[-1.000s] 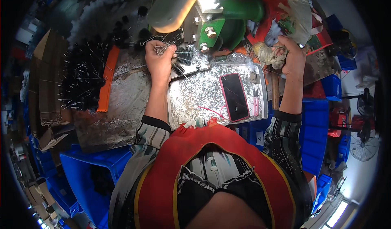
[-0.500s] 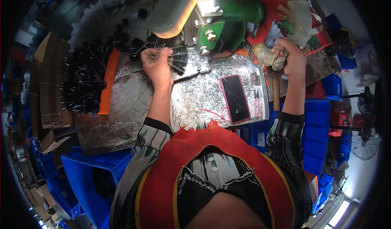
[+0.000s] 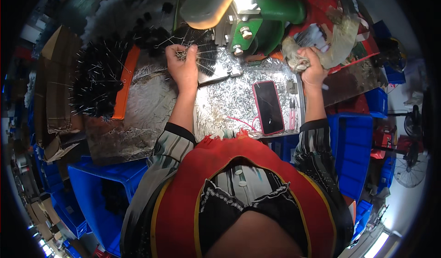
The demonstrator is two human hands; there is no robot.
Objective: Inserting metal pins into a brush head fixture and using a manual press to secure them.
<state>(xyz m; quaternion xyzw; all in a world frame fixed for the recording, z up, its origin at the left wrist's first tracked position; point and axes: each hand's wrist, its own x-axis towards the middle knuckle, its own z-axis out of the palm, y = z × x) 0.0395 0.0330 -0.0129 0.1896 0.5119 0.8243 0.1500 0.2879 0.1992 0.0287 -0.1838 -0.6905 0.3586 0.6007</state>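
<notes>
My left hand (image 3: 184, 70) is closed round the twisted-wire ends of several black bristle brushes (image 3: 207, 58), which fan out to the right beside a metal block under a green machine (image 3: 244, 32). My right hand (image 3: 313, 67) is closed on the end of a thick curved lever (image 3: 341, 40) wrapped in yellowish, worn sheeting, right of the machine. Part of the grip is hidden by the fingers. Between my forearms lies a shallow tray (image 3: 218, 115) strewn with fine metal wire scraps.
A phone with a pink rim (image 3: 269, 109) and small pink-handled snips (image 3: 292, 113) lie in the tray. At left, a heap of black brushes (image 3: 94, 81) rests against an orange strip (image 3: 126, 83). A lamp (image 3: 206, 5) hangs above. Blue bins (image 3: 351, 143) stand close by.
My right hand has moved left and inward along with the wrapped lever end. My left hand keeps its hold on the brushes. The view has shifted slightly.
</notes>
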